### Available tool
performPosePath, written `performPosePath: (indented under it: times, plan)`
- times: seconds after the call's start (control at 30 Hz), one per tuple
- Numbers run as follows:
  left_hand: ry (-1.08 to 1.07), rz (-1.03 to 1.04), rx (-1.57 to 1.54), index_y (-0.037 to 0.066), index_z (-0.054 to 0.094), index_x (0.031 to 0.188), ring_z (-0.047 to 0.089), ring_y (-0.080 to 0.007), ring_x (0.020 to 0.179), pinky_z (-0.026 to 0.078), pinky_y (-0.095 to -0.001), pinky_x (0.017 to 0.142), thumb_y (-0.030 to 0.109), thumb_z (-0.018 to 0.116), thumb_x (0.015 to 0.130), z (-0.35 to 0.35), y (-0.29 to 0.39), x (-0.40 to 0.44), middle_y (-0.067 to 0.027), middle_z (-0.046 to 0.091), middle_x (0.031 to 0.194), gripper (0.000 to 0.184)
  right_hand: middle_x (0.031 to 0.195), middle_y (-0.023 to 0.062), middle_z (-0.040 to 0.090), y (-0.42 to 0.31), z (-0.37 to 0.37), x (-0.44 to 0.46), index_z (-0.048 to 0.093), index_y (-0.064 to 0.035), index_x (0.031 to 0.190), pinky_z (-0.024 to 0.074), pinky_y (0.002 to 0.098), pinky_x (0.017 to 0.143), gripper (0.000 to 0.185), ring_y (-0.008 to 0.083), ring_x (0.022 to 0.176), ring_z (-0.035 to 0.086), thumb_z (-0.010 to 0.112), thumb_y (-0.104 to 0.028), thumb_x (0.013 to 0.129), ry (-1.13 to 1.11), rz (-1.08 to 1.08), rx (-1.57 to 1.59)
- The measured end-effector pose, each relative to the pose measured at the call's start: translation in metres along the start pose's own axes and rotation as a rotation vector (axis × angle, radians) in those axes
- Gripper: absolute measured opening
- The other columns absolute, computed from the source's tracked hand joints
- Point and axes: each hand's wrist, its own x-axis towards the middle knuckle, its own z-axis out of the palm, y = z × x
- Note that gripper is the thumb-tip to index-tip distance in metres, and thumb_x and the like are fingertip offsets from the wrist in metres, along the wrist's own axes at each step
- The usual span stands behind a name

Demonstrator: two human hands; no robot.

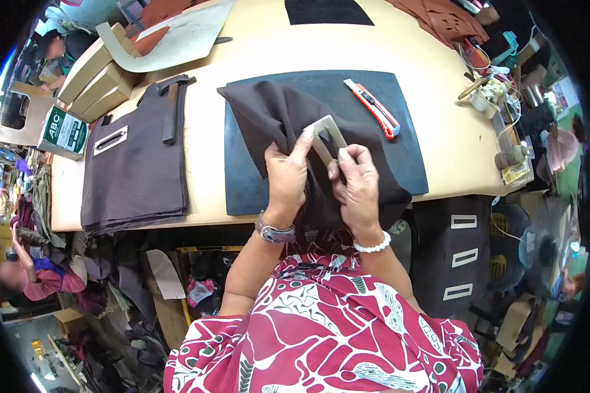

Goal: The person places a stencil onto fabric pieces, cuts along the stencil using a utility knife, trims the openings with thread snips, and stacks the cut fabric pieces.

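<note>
Dark brown fabric (262,108) lies bunched over a dark cutting mat (242,190). A pale rectangular frame (326,124) with a slot in its middle is on the fabric, raised between both hands. My left hand (287,171) pinches the frame's left side and the fabric, thumb and fingers closed. My right hand (358,187) has its fingers closed at the frame's lower right edge, with dark cloth under them. A red and white box cutter (373,108) rests on the mat to the right of the frame.
A stack of dark cloth pieces (137,164) lies left of the mat, with a dark strip (170,114) on top. A green box (63,131) and cardboard boxes (98,82) stand at the left. Cluttered containers (488,98) sit at the right edge. Other people are at the far left.
</note>
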Motion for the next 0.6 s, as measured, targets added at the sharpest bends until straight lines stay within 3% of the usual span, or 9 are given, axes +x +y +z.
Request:
performPosePath:
  times: [0.07, 0.17, 0.23, 0.27, 0.37, 0.4, 0.5, 0.6]
  plan:
    - [0.077, -0.044, 0.031, -0.005, 0.058, 0.102, 0.061, -0.013, 0.081, 0.048, -0.0261, 0.076, 0.012, 0.067, 0.085, -0.003, 0.007, 0.003, -0.0071, 0.065, 0.096, 0.026, 0.069, 0.0009, 0.057, -0.014, -0.017, -0.002, 0.048, -0.0062, 0.102, 0.0279, 0.0149, 0.042, 0.015, -0.0004, 0.049, 0.039, 0.054, -0.017, 0.094, 0.061, -0.105, -0.162]
    - [0.087, -0.02, 0.094, -0.006, 0.057, 0.102, 0.063, -0.0159, 0.084, 0.05, -0.0268, 0.079, 0.012, 0.068, 0.084, -0.018, 0.019, 0.007, -0.0102, 0.065, 0.097, 0.028, 0.075, 0.0079, 0.062, -0.038, -0.065, 0.006, 0.056, 0.0007, 0.105, 0.0442, 0.0287, 0.053, 0.022, 0.0142, 0.058, 0.055, 0.055, -0.016, 0.092, 0.261, -0.444, -0.982]
    - [0.0, -0.069, -0.017, -0.005, 0.06, 0.099, 0.065, -0.0162, 0.081, 0.052, -0.0289, 0.077, 0.011, 0.067, 0.084, -0.027, 0.023, 0.008, -0.0096, 0.067, 0.093, 0.022, 0.079, 0.012, 0.061, -0.038, -0.102, 0.013, 0.06, 0.0013, 0.102, 0.0473, 0.0388, 0.068, 0.022, 0.0261, 0.072, 0.059, 0.059, -0.016, 0.088, 0.271, -0.68, -1.452]
    - [-0.011, -0.073, -0.001, -0.005, 0.06, 0.1, 0.065, -0.016, 0.081, 0.052, -0.0287, 0.077, 0.01, 0.066, 0.084, -0.029, 0.023, 0.008, -0.01, 0.067, 0.094, 0.023, 0.09, 0.0139, 0.061, -0.033, -0.118, 0.016, 0.062, -0.0009, 0.099, 0.0446, 0.0417, 0.08, 0.021, 0.0313, 0.09, 0.057, 0.063, -0.015, 0.083, 0.266, -0.643, -1.537]
    - [-0.035, -0.068, 0.036, -0.006, 0.06, 0.102, 0.064, -0.0151, 0.081, 0.051, -0.0276, 0.077, 0.01, 0.066, 0.084, -0.032, 0.018, 0.003, -0.0103, 0.067, 0.094, 0.024, 0.101, 0.0143, 0.059, -0.032, -0.123, 0.016, 0.064, -0.0031, 0.098, 0.0421, 0.0415, 0.087, 0.021, 0.031, 0.098, 0.055, 0.065, -0.015, 0.081, 0.251, -0.819, -1.8]
    - [0.002, -0.073, 0.067, -0.006, 0.061, 0.1, 0.063, -0.0141, 0.081, 0.05, -0.0265, 0.077, 0.01, 0.067, 0.084, -0.034, 0.011, 0.003, -0.0094, 0.067, 0.093, 0.023, 0.108, 0.0141, 0.058, -0.039, -0.108, 0.015, 0.065, -0.0039, 0.097, 0.0402, 0.0422, 0.091, 0.022, 0.0315, 0.102, 0.054, 0.068, -0.014, 0.078, 0.258, -0.819, -1.72]
    - [-0.065, -0.063, 0.115, -0.004, 0.064, 0.097, 0.063, -0.0124, 0.08, 0.049, -0.0257, 0.076, 0.011, 0.066, 0.085, -0.024, 0.018, -0.005, -0.0068, 0.067, 0.092, 0.019, 0.108, 0.0126, 0.058, -0.052, -0.055, 0.014, 0.065, -0.0051, 0.099, 0.0397, 0.0412, 0.092, 0.026, 0.0303, 0.103, 0.054, 0.07, -0.014, 0.076, -0.008, -0.887, -1.384]
    - [-0.114, -0.104, 0.09, -0.003, 0.064, 0.098, 0.062, -0.0107, 0.08, 0.05, -0.0246, 0.073, 0.01, 0.065, 0.086, -0.024, 0.02, -0.007, -0.0061, 0.067, 0.092, 0.018, 0.108, 0.0097, 0.058, -0.049, -0.014, 0.017, 0.065, -0.0081, 0.098, 0.0403, 0.0406, 0.093, 0.029, 0.029, 0.105, 0.054, 0.072, -0.013, 0.071, -0.35, -1.019, -1.297]
